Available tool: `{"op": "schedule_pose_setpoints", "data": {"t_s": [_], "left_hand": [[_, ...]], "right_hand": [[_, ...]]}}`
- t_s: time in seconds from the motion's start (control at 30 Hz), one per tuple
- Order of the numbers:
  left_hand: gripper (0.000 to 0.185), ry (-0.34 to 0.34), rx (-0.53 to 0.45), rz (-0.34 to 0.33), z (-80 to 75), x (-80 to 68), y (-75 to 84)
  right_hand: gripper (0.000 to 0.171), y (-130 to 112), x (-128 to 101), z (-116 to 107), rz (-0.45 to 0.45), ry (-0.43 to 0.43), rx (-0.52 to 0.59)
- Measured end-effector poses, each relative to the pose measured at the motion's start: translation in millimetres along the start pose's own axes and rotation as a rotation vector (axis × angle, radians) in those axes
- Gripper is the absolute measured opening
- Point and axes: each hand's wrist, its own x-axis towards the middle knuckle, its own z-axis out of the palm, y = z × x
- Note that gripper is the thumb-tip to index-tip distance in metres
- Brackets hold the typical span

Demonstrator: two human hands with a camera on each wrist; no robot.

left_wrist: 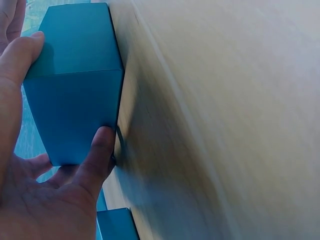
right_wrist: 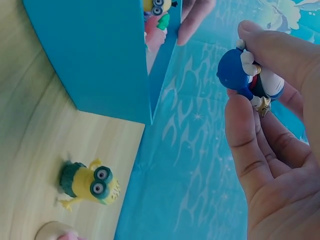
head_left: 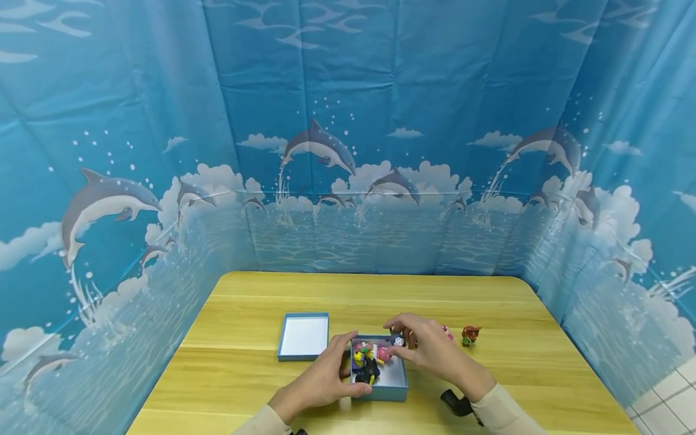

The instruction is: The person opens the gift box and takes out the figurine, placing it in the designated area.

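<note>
A small blue box stands open at the table's near middle, with several little toy figures inside. My left hand grips the box's left side; in the left wrist view its thumb presses one wall of the box and its fingers hold the other side. My right hand hovers at the box's far right corner and pinches a blue figure with white gloves between thumb and fingers. The right wrist view has the box wall to the left of that figure.
The box's lid lies upturned just left of the box. A yellow minion toy lies on the wooden table beside the box. A pink figure and a brown figure stand right of my right hand. Blue dolphin-print curtains wall in the table.
</note>
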Motion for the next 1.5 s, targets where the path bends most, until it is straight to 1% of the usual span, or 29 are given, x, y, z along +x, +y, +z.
{"op": "schedule_pose_setpoints", "data": {"t_s": [0.23, 0.47, 0.6, 0.77, 1.0, 1.33, 1.5], "left_hand": [[0.117, -0.006, -0.002, -0.008, 1.5, -1.6, -0.5], [0.118, 0.005, -0.005, -0.008, 1.6, 1.1, -2.7], [0.118, 0.009, 0.002, -0.012, 2.1, 0.7, -1.7], [0.119, 0.021, 0.003, 0.0, 0.2, -0.2, 2.2], [0.116, 0.008, -0.013, -0.002, -1.3, -2.0, 3.9], [0.116, 0.004, -0.025, -0.011, -1.9, -3.4, 5.4], [0.116, 0.003, -0.022, -0.009, -2.2, -3.1, 5.3]], "right_hand": [[0.04, 2, -4, -8, 0.025, 0.011, -0.018], [0.041, 4, -9, -18, 0.053, 0.041, -0.037], [0.042, 7, -12, -22, 0.064, 0.065, -0.051], [0.044, 11, -14, -25, 0.081, 0.091, -0.057], [0.043, 13, -20, -31, 0.132, 0.092, -0.047], [0.042, 20, -23, -37, 0.126, 0.129, -0.044], [0.04, 24, -26, -41, 0.127, 0.134, -0.02]]}}
